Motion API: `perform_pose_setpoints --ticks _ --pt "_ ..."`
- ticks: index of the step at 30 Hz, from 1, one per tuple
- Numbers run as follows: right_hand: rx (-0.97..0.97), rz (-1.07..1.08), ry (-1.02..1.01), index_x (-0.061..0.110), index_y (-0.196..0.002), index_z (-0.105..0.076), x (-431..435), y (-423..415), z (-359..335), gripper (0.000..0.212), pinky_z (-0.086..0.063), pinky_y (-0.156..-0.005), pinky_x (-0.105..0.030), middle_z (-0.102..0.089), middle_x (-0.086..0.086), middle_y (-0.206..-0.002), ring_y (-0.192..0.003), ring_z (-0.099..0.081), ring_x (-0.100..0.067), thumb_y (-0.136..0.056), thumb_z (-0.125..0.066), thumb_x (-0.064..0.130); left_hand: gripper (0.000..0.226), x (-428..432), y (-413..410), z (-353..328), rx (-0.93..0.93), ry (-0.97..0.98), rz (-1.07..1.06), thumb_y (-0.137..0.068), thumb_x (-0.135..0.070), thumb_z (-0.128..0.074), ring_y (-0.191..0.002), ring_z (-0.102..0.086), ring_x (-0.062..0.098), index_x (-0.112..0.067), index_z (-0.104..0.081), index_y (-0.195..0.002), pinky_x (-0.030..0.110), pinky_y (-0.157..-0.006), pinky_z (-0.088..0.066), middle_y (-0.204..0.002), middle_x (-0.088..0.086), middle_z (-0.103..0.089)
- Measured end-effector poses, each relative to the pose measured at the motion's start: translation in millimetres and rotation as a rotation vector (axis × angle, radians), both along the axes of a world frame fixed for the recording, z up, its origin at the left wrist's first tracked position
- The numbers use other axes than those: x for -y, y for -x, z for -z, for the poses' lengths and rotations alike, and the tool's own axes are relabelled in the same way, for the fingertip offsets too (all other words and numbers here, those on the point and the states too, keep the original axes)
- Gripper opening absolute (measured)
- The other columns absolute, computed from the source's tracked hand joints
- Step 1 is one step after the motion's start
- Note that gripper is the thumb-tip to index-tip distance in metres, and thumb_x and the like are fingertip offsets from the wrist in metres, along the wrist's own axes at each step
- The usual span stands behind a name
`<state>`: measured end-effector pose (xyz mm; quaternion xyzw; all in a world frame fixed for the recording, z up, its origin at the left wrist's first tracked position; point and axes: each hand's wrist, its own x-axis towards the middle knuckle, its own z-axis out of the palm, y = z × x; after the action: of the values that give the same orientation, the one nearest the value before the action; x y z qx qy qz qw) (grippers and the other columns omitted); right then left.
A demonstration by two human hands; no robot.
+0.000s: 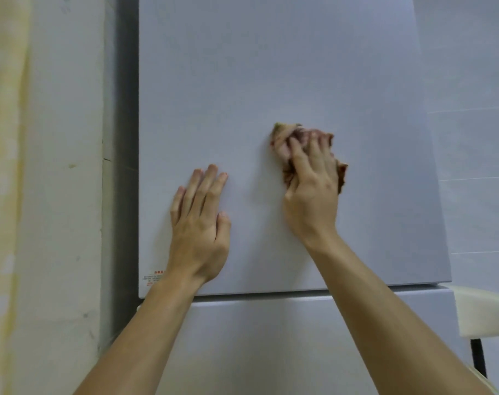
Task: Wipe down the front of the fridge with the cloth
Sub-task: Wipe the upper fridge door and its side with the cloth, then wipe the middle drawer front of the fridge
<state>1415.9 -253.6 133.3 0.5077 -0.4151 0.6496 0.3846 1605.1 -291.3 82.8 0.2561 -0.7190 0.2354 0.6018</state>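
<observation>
Mid-wipe, right hand bunches soft cloth against upper fridge door | left hand flat, fingers straight, bracing | cloth limp, light; best held wadded.

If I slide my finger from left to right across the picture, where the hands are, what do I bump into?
Yellow fabric → white wall → dark gap → left hand flat on the fridge door → right hand gripping the cloth → tiled wall.

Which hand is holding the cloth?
The right hand: it grips the crumpled cloth against the upper door, while the left hand lies flat and bare on it.
</observation>
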Motion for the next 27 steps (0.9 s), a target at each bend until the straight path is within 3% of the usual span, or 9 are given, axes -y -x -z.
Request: perform_pose_setpoints --ticks 3,6,13,16,18,19,21,24,27 --pt "-0.241 -0.018 -0.046 0.018 -0.151 -0.056 8.9 -29.0 25.3 0.052 -0.019 -0.129 -0.042 -0.039 -0.011 -0.165 -0.158 -0.027 -0.027 -0.103 -0.037 0.019 0.066 -2.0 -3.7 -0.3 -0.028 -0.067 0.134 -0.100 -0.019 -0.038 -0.160 -0.003 0.000 -0.021 -0.026 -0.165 0.026 -0.130 0.005 -0.173 -0.008 -0.019" --pt "-0.420 -0.047 -0.090 0.022 -0.154 -0.051 10.5 -44.9 63.5 0.050 -0.023 -0.129 -0.041 -0.037 -0.005 -0.167 -0.159 -0.025 -0.021 -0.107 -0.037 0.018 0.058 -3.4 -12.0 5.7 -0.068 -0.054 0.186 -0.102 -0.020 -0.040 -0.160 -0.010 0.004 -0.019 -0.035 -0.160 0.026 -0.131 -0.006 -0.172 -0.004 -0.025" --pt "-0.546 -0.112 -0.155 0.018 -0.151 -0.055 0.1 -45.0 131.7 0.051 -0.024 -0.128 -0.035 -0.043 0.001 -0.163 -0.157 -0.029 -0.013 -0.103 -0.050 0.003 0.046 -12.2 -22.6 41.9 -0.029 -0.106 0.155 -0.106 -0.033 -0.037 -0.159 -0.014 0.004 -0.022 -0.052 -0.148 0.032 -0.130 -0.015 -0.169 -0.007 -0.033" --pt "-0.386 -0.326 -0.224 0.028 -0.144 -0.058 -24.1 -45.4 132.5 0.045 -0.043 -0.113 -0.028 -0.061 0.014 -0.146 -0.138 -0.053 -0.003 -0.105 -0.052 0.007 0.041 -22.6 -30.4 55.9 -0.010 -0.124 0.216 -0.106 -0.034 -0.037 -0.153 -0.030 0.006 -0.021 -0.062 -0.136 0.032 -0.126 -0.027 -0.157 -0.008 -0.048" --pt "-0.239 -0.460 -0.257 0.032 -0.133 -0.051 -43.5 -47.9 128.9 0.036 -0.053 -0.082 -0.021 -0.071 0.019 -0.112 -0.097 -0.067 0.003 -0.106 -0.055 0.009 0.041 -34.1 -35.8 61.9 -0.004 -0.144 0.245 -0.106 -0.039 -0.036 -0.137 -0.045 0.004 -0.022 -0.064 -0.132 0.031 -0.115 -0.039 -0.140 -0.012 -0.059" --pt "-0.196 -0.504 -0.260 0.029 -0.128 -0.046 -50.8 -48.5 127.1 0.031 -0.050 -0.069 -0.017 -0.071 0.015 -0.098 -0.079 -0.066 0.001 -0.106 -0.056 0.008 0.042 -40.5 -37.2 63.0 -0.004 -0.177 0.261 -0.105 -0.042 -0.036 -0.128 -0.050 0.002 -0.023 -0.064 -0.130 0.029 -0.107 -0.043 -0.130 -0.014 -0.062" --pt "-0.133 -0.560 -0.267 0.024 -0.117 -0.043 -64.7 -49.2 126.1 0.023 -0.042 -0.056 -0.015 -0.069 0.011 -0.084 -0.059 -0.060 -0.004 -0.106 -0.057 0.009 0.044 -54.6 -36.3 63.4 -0.036 -0.354 0.384 -0.103 -0.051 -0.037 -0.118 -0.059 0.002 -0.026 -0.065 -0.126 0.030 -0.101 -0.048 -0.118 -0.016 -0.069" --pt "-0.038 -0.622 -0.327 0.024 -0.112 -0.046 -80.4 -47.2 123.3 0.017 -0.044 -0.044 -0.027 -0.067 0.011 -0.082 -0.047 -0.058 -0.016 -0.106 -0.060 0.016 0.034 -70.0 -29.5 58.2 -0.145 -0.677 0.695 -0.102 -0.048 -0.052 -0.114 -0.071 0.015 -0.031 -0.066 -0.128 0.039 -0.102 -0.055 -0.118 -0.004 -0.076" --pt "0.063 -0.549 -0.374 0.029 -0.118 -0.050 -89.7 -40.5 125.1 0.030 -0.056 -0.055 -0.034 -0.067 0.017 -0.107 -0.068 -0.070 -0.015 -0.097 -0.072 0.031 0.026 -79.3 -26.9 52.8 -0.206 -0.767 0.817 -0.106 -0.014 -0.058 -0.108 -0.075 0.020 -0.027 -0.066 -0.128 0.028 -0.093 -0.058 -0.113 0.007 -0.078"
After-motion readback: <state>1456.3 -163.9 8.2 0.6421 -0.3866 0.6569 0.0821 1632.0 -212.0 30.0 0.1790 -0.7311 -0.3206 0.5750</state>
